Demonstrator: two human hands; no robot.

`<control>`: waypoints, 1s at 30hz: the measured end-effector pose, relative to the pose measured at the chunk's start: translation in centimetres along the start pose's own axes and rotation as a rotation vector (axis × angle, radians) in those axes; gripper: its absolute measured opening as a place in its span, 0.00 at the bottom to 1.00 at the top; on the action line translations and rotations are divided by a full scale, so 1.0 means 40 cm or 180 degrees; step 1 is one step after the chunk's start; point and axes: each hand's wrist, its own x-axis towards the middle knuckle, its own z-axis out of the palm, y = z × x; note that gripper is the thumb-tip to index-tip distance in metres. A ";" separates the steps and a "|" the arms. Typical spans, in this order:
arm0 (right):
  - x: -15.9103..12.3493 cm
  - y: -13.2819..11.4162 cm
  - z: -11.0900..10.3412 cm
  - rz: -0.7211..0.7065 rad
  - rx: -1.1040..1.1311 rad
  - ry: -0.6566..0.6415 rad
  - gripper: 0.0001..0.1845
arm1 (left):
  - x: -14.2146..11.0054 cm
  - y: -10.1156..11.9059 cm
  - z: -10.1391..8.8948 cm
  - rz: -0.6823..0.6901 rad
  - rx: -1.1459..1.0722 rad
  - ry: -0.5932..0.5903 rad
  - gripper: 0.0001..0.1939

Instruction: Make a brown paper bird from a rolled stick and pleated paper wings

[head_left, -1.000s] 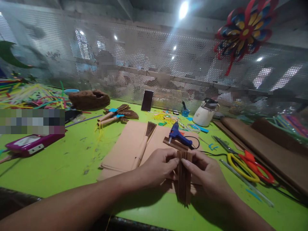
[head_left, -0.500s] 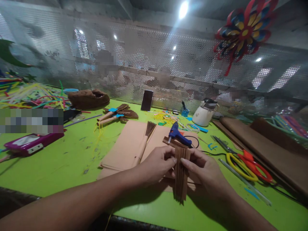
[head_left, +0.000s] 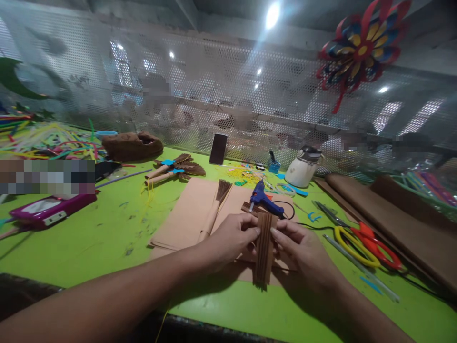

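A strip of pleated brown paper (head_left: 264,255) is held upright above the table's front part. My left hand (head_left: 240,238) pinches its left edge, thumb in front. On the other edge my right hand (head_left: 298,243) is closed too, thumb and fingers gripping the folds. Just behind them a blue glue gun (head_left: 266,200) rests on sheets of tan paper (head_left: 180,214), its nozzle by another folded brown piece (head_left: 250,208). Left of my hands lies a rolled tan paper stick (head_left: 213,214) with a fringed brown end.
Yellow-handled scissors (head_left: 357,245) and red-handled scissors (head_left: 378,245) lie at right, near brown paper (head_left: 385,214). A white jug (head_left: 303,166) stands behind. Finished brown fans (head_left: 174,169) lie at back left, with a purple power strip (head_left: 53,209) farther left. A phone-like dark object (head_left: 218,148) leans upright.
Both hands have brought the pleated paper slightly up and to the left, and its front face has turned a little. Everything on the table stays in place.
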 end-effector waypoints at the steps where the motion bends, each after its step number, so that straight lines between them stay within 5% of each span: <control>1: 0.000 0.000 0.000 0.0016 0.0015 -0.0004 0.10 | 0.000 -0.001 -0.001 0.0010 0.0035 -0.0039 0.10; 11: -0.003 0.002 -0.003 0.0142 -0.0075 0.0134 0.15 | 0.002 -0.009 -0.016 0.0109 0.0833 0.0129 0.12; 20: -0.003 -0.011 0.004 0.0009 -0.0444 0.0233 0.18 | -0.004 -0.012 -0.028 0.1004 0.2404 0.0561 0.10; 30: 0.011 0.001 -0.017 -0.0070 -0.0385 0.0205 0.15 | -0.005 -0.006 -0.016 0.0598 0.1340 0.0135 0.09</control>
